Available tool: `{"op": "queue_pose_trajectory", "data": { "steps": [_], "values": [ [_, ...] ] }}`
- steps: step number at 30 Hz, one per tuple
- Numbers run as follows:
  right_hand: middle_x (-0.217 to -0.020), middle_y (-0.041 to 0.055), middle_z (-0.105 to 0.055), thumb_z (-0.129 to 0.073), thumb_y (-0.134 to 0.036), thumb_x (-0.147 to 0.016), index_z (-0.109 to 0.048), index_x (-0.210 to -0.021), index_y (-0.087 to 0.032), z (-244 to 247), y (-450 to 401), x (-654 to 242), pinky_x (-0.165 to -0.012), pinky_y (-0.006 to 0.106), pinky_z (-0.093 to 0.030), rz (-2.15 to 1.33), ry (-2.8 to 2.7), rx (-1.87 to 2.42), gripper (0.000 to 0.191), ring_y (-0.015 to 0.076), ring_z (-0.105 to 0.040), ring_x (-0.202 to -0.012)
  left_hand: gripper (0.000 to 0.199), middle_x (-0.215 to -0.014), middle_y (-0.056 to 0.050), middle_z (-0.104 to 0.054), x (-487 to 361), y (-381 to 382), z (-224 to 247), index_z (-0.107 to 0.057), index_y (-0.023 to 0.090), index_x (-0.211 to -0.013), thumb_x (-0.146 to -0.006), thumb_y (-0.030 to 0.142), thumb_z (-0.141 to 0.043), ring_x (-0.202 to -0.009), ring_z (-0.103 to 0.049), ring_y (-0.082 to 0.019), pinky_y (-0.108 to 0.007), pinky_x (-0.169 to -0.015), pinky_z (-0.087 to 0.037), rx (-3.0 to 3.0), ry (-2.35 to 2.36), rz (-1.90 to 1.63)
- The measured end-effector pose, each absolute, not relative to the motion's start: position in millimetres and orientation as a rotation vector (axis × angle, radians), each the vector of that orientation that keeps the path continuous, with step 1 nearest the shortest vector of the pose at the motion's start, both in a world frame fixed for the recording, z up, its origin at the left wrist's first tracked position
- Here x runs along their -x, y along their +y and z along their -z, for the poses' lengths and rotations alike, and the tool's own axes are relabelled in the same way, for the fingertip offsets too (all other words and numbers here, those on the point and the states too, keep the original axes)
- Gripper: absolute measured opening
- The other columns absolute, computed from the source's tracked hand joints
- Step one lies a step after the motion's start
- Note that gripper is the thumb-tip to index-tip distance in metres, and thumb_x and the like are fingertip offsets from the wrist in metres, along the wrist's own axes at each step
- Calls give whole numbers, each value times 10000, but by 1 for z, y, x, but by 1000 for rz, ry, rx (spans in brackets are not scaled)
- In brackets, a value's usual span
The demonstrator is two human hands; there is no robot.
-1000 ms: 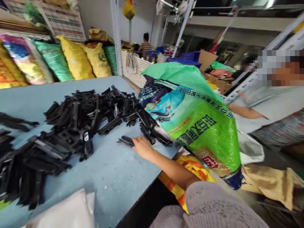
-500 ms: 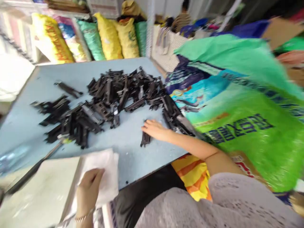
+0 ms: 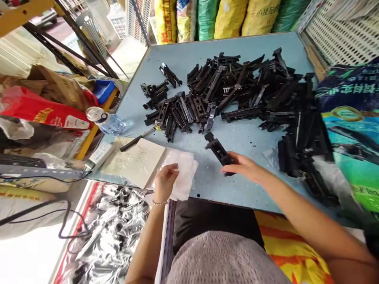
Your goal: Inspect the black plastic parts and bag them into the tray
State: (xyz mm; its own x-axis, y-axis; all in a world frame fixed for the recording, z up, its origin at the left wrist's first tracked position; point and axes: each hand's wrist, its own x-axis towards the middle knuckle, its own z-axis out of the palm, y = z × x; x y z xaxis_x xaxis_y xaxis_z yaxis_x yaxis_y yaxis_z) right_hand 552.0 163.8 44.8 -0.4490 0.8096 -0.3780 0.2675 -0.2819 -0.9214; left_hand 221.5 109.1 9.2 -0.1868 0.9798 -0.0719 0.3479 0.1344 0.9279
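Note:
My right hand [image 3: 241, 165] is closed round the near end of a long black plastic part [image 3: 218, 150] with a slotted middle. The part is tilted, its far end pointing up and left. My left hand [image 3: 166, 180] is above a stack of thin white sheets [image 3: 185, 173], thumb and fingers pinched together. Whether something small is between those fingers cannot be made out. Beyond both hands lies a big loose heap of similar black parts [image 3: 213, 85], with a smaller cluster [image 3: 174, 114] on its left side.
Left of my left hand are a pale pad [image 3: 145, 157], a dark-handled screwdriver [image 3: 133, 142], a white tube [image 3: 100, 156] and a plastic bottle [image 3: 111, 123]. Below the table, a box holds plastic-wrapped parts [image 3: 112, 236]. A printed green sack [image 3: 355, 157] stands at the right.
The view has swung left and down. My right hand has picked the black part up from the table and tilted it. My left hand stays pinched by the white sheets.

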Motion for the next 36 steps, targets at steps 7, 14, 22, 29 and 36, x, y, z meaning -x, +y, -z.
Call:
{"op": "queue_pose_trajectory", "data": {
  "steps": [7, 14, 22, 29, 36],
  "values": [
    [-752, 59, -730, -908, -567, -672, -720, -1039, -133, -11, 146, -422, -637, 284, -524, -2424, -713, 747, 599, 170, -675, -651, 423, -892, -17, -695, -220, 109, -15, -513, 208, -843, -631, 233, -878, -726, -639, -110, -257, -718, -554, -948, 1460, -1379],
    [-787, 63, -736, -882, -544, -723, -738, -1075, -139, -14, 148, -433, -678, 290, -517, -2383, -700, 774, 556, 177, -680, -705, 447, -903, -6, -627, -195, 95, -29, -471, 192, -767, -654, 239, -902, -715, -570, -86, -243, -710, -518, -971, 1424, -1359],
    [-811, 35, -736, -863, -482, -764, -693, -997, -191, -24, 137, -437, -708, 300, -500, -2086, -715, 961, 410, 183, -687, -753, 443, -913, 27, -538, -213, 101, -14, -419, 204, -774, -706, 195, -856, -652, -527, -61, -235, -665, -469, -1111, 1409, -1377],
    [-719, 43, -696, -901, -548, -675, -667, -858, -167, -26, 140, -422, -662, 295, -477, -2300, -730, 889, 483, 174, -649, -669, 139, -961, -58, -635, -206, 96, -31, -568, 209, -790, -853, 194, -691, -873, -638, -180, -302, -773, -534, -1575, 1654, -1164],
    [-1303, 102, -641, -843, -429, -786, -716, -1229, -224, -18, 132, -449, -940, 385, -533, -1921, -1346, 1002, 505, 262, -650, -1117, 461, -1261, -119, -714, -191, 80, -56, -731, 236, -1224, -916, 47, -445, -1075, -695, -275, -392, -864, -574, -2077, 1945, -679]
  ]
}}
